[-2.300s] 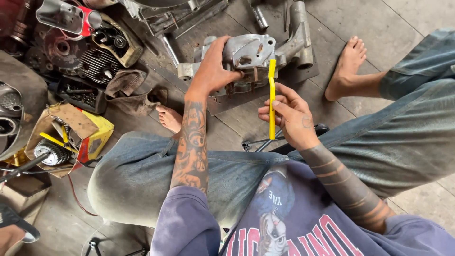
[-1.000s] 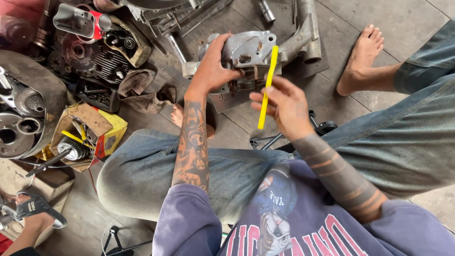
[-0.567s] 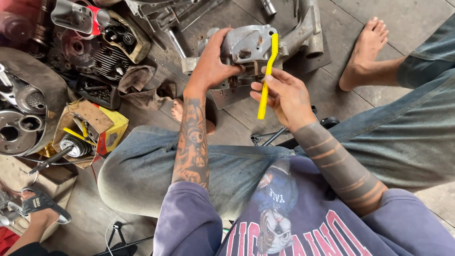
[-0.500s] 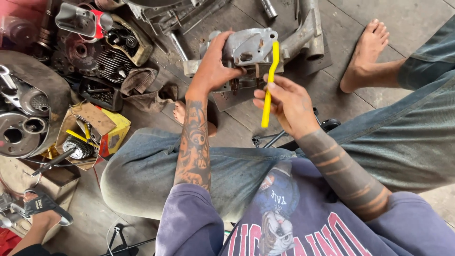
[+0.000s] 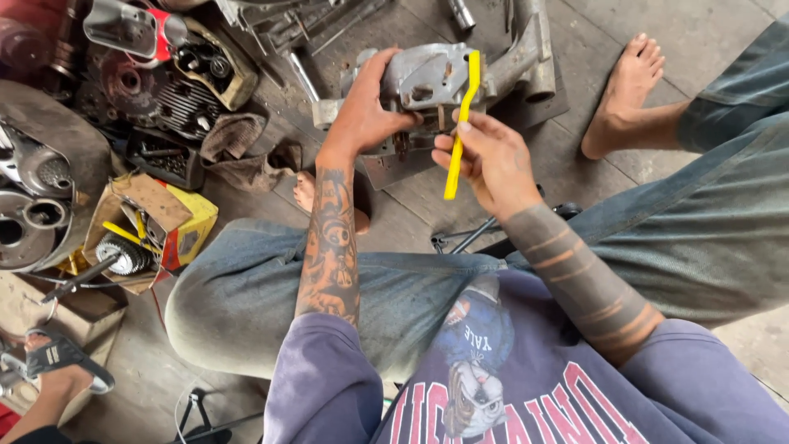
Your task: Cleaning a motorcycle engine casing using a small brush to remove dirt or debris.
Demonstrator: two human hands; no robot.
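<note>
My left hand grips the left side of a grey metal engine casing that rests on the concrete floor between my knees. My right hand pinches a thin yellow plastic tool near its middle, holding it nearly upright with its top end against the casing's right face. Both forearms are tattooed. I sit low in blue jeans, with bare feet on either side of the casing.
Engine parts, a finned cylinder and greasy rags lie at the left. An open cardboard box holds a gear and yellow packaging. Steel tubes lie behind the casing. Another person's sandalled foot shows at the lower left.
My right hand has raised the yellow tool and brought its tip onto the casing. The left hand has kept its grip on the casing throughout.
</note>
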